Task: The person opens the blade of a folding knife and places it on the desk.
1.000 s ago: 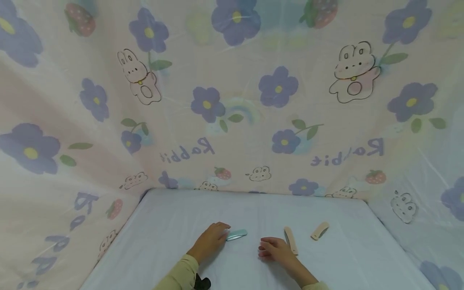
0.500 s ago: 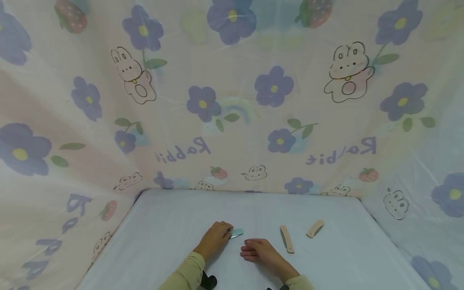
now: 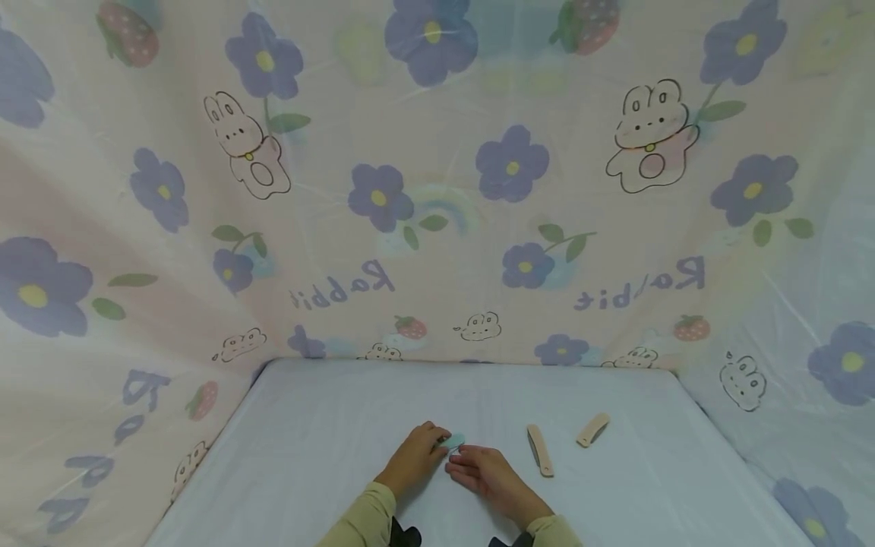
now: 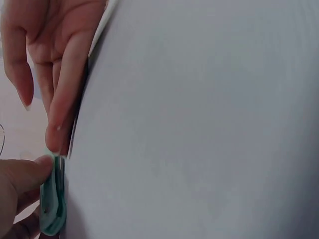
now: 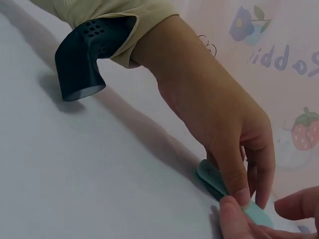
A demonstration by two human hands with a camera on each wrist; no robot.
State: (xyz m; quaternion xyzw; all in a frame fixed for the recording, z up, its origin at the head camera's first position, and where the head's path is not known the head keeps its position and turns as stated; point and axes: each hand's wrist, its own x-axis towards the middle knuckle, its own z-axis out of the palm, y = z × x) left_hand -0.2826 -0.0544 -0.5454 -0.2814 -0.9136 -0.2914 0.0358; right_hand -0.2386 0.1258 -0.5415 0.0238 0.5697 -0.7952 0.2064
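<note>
My left hand (image 3: pixel 413 458) pinches what looks like a small teal folding knife (image 3: pixel 453 440) just above the white surface. In the left wrist view, thumb and fingers hold the rounded teal handle (image 4: pixel 53 218), with a thin metal strip along its side. My right hand (image 3: pixel 494 479) comes in from the right. Its fingertips (image 4: pixel 57 142) touch the far end of the knife, while its thumb (image 4: pixel 22 94) stays apart. From the right wrist view, the left hand (image 5: pixel 219 124) covers the knife's middle, and teal shows at both ends.
Two beige folding pieces of similar shape lie to the right: a longer one (image 3: pixel 539 451) and a shorter one (image 3: pixel 592 431). A white-covered surface (image 3: pixel 328 403) is enclosed by printed curtains (image 3: pixel 437 251). A dark cuff device (image 5: pixel 82 64) sits on the left wrist.
My right hand has moved left, away from the beige pieces, to the teal knife. My left hand has shifted slightly right and taken a grip on the knife.
</note>
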